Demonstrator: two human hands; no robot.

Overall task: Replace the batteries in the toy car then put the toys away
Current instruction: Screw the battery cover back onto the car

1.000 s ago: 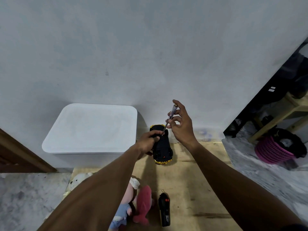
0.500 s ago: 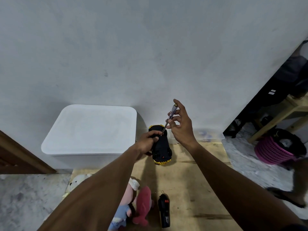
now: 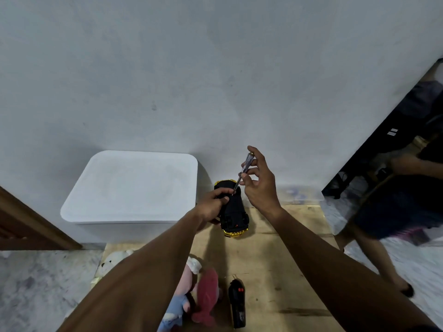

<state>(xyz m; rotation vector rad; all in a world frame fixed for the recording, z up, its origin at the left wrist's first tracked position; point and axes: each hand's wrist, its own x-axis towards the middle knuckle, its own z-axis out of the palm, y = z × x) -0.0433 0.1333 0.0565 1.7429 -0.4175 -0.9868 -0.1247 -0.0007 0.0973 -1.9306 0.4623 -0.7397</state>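
Observation:
A black toy car [image 3: 233, 212] with gold trim lies belly-up on the wooden board [image 3: 275, 271] near the wall. My left hand [image 3: 213, 204] grips its left side. My right hand [image 3: 260, 180] pinches a slim clear-handled screwdriver [image 3: 244, 167], tilted, with its tip down on the car's underside. A black remote control [image 3: 237, 304] with red buttons lies on the board close to me. Plush toys [image 3: 191, 295], pink, blue and white, lie to its left, partly hidden by my left forearm.
A white lidded storage box [image 3: 131, 188] stands against the wall left of the car. A wooden door frame [image 3: 28, 226] is at far left. Another person [image 3: 395, 212] stands on the marble floor at the right, blurred.
Both hands stay on the car and screwdriver with hardly any shift. A person has walked into view at the right, now in front of the pink basket.

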